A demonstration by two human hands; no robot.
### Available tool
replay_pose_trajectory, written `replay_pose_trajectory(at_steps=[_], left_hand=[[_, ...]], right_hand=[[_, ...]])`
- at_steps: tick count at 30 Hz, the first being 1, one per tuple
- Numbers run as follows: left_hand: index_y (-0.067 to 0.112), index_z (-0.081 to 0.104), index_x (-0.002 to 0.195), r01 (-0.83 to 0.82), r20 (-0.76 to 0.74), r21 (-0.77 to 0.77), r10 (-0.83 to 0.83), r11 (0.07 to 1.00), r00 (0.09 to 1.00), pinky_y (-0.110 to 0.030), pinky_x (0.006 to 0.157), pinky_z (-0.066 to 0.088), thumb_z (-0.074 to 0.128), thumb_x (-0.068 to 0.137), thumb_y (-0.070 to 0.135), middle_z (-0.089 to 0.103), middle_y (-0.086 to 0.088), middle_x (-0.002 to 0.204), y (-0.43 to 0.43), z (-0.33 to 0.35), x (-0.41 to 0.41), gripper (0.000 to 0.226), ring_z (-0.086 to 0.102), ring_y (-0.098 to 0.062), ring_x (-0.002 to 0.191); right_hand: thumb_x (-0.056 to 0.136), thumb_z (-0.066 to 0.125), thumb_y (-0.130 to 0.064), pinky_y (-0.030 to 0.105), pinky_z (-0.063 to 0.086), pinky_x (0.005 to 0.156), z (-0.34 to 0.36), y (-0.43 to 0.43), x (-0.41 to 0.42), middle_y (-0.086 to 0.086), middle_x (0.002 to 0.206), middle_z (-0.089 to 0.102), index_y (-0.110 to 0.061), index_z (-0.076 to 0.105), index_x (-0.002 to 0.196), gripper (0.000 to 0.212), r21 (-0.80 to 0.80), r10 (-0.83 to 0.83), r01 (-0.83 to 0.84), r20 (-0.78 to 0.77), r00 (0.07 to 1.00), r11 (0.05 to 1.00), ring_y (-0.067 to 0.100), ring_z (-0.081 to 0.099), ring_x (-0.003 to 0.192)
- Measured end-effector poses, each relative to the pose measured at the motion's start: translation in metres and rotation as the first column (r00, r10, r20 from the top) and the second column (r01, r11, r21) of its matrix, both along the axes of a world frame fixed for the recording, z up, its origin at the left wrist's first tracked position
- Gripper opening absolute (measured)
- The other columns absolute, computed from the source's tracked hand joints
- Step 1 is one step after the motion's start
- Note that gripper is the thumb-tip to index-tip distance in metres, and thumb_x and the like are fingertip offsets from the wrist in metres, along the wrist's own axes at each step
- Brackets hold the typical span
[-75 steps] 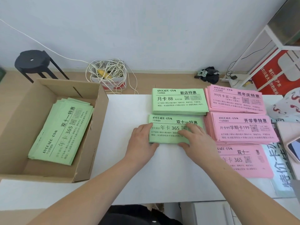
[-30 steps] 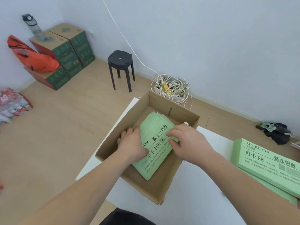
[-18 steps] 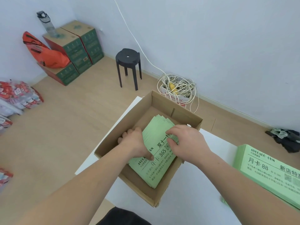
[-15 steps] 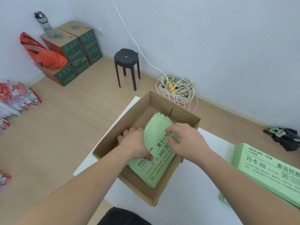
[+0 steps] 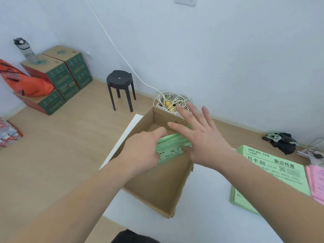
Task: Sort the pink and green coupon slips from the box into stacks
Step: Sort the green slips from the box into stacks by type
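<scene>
An open cardboard box (image 5: 157, 188) sits on the left part of the white table (image 5: 206, 220). Inside it, a bundle of green coupon slips (image 5: 172, 144) is raised off the box floor and tilted. My left hand (image 5: 142, 150) grips the bundle's left end. My right hand (image 5: 201, 137) is at its right end, fingers spread above the slips and thumb against the lower edge. On the table to the right lies a sorted green stack (image 5: 275, 170), a second green stack (image 5: 241, 200) in front of it, and pink stacks (image 5: 315, 181) at the frame edge.
Beyond the table stand a black stool (image 5: 121, 81) and a tangle of white cable (image 5: 172, 102) just behind the box. Green cartons (image 5: 60, 74), an orange bag (image 5: 26, 85) and a bottle (image 5: 24, 50) are at the far left. Dark cloth (image 5: 280, 141) lies by the wall.
Both hands went from the green stack on the table into the box. The green bundle has come up off the box floor, and my right hand's fingers have spread apart.
</scene>
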State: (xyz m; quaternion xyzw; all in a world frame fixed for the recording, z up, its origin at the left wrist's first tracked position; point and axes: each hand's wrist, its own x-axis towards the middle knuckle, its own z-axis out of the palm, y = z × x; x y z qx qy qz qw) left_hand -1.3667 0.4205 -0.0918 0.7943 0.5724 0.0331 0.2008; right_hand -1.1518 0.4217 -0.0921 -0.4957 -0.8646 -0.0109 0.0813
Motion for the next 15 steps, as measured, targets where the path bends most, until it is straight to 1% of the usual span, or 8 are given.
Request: replay_pose_trajectory(at_steps=[1,3,4,5,6,8,12,15], left_hand=[[0.039,0.037,0.108,0.049,-0.013,0.04,-0.048,0.998,0.999,-0.041,0.072,0.056,0.066,0.083,0.02,0.065,0.004,0.096,-0.002,0.014,0.002,0.043,0.062,-0.026,0.088],[0.04,0.037,0.107,0.11,0.006,0.068,-0.111,0.992,0.994,-0.043,0.072,0.057,0.066,0.082,0.019,0.064,0.004,0.096,-0.008,0.035,0.009,0.044,0.062,-0.027,0.088],[0.041,0.037,0.105,0.142,0.016,0.067,-0.143,0.988,0.99,-0.043,0.071,0.057,0.066,0.081,0.018,0.064,0.004,0.095,-0.013,0.043,0.014,0.044,0.062,-0.026,0.088],[0.042,0.037,0.104,0.166,0.018,0.062,-0.167,0.984,0.986,-0.042,0.071,0.057,0.067,0.08,0.019,0.064,0.006,0.094,-0.016,0.049,0.019,0.045,0.062,-0.025,0.087],[0.044,0.037,0.104,0.198,0.016,0.058,-0.199,0.978,0.98,-0.042,0.071,0.056,0.068,0.08,0.02,0.063,0.007,0.093,-0.02,0.054,0.025,0.046,0.062,-0.023,0.087],[0.045,0.04,0.103,0.282,0.034,0.044,-0.284,0.958,0.958,-0.04,0.073,0.056,0.07,0.078,0.021,0.063,0.009,0.093,-0.031,0.064,0.043,0.046,0.062,-0.021,0.087],[0.045,0.044,0.103,0.427,0.126,-0.109,-0.413,0.898,0.902,-0.035,0.072,0.056,0.077,0.074,0.024,0.063,0.012,0.099,-0.054,0.062,0.09,0.049,0.062,-0.014,0.088],[0.039,0.048,0.108,0.529,0.131,-0.258,-0.513,0.808,0.848,-0.031,0.07,0.055,0.085,0.072,0.025,0.058,0.015,0.099,-0.076,0.04,0.127,0.054,0.061,-0.01,0.088]], right_hand=[[0.065,0.087,-0.027,0.066,0.012,0.122,0.017,-0.003,0.0,0.003,0.162,0.036,-0.028,0.064,0.127,0.066,0.062,0.016,-0.021,0.077,0.997,0.998,0.034,0.019,0.155],[0.074,0.079,-0.033,0.055,0.022,0.123,0.049,-0.014,-0.001,-0.006,0.131,0.063,-0.029,0.065,0.109,0.038,0.025,-0.036,0.031,0.228,0.973,0.999,0.025,0.048,0.14],[0.083,0.072,-0.037,0.045,0.035,0.117,0.063,-0.025,0.002,-0.012,0.116,0.065,-0.031,0.06,0.11,0.031,-0.06,-0.11,0.13,0.266,0.958,0.99,0.02,0.058,0.126],[0.088,0.066,-0.04,0.038,0.046,0.102,0.074,-0.035,0.006,-0.014,0.109,0.063,-0.034,0.054,0.112,0.027,-0.124,-0.172,0.214,0.286,0.943,0.969,0.017,0.061,0.114],[0.091,0.063,-0.042,0.035,0.05,0.088,0.083,-0.047,0.011,-0.014,0.106,0.062,-0.037,0.05,0.113,0.026,-0.16,-0.221,0.276,0.295,0.93,0.948,0.016,0.061,0.107],[0.09,0.064,-0.042,0.034,0.049,0.077,0.096,-0.073,0.027,-0.015,0.099,0.058,-0.04,0.048,0.113,0.028,-0.191,-0.288,0.35,0.29,0.913,0.917,0.015,0.057,0.096],[0.082,0.074,-0.036,0.038,0.053,0.079,0.089,-0.127,0.071,-0.017,0.1,0.061,-0.045,0.041,0.115,0.047,-0.317,-0.461,0.498,0.188,0.867,0.807,0.017,0.06,0.091],[0.081,0.079,-0.033,0.04,0.055,0.078,0.059,-0.168,0.103,-0.012,0.104,0.062,-0.048,0.038,0.111,0.053,-0.515,-0.561,0.554,0.16,0.812,0.654,0.017,0.061,0.09]])
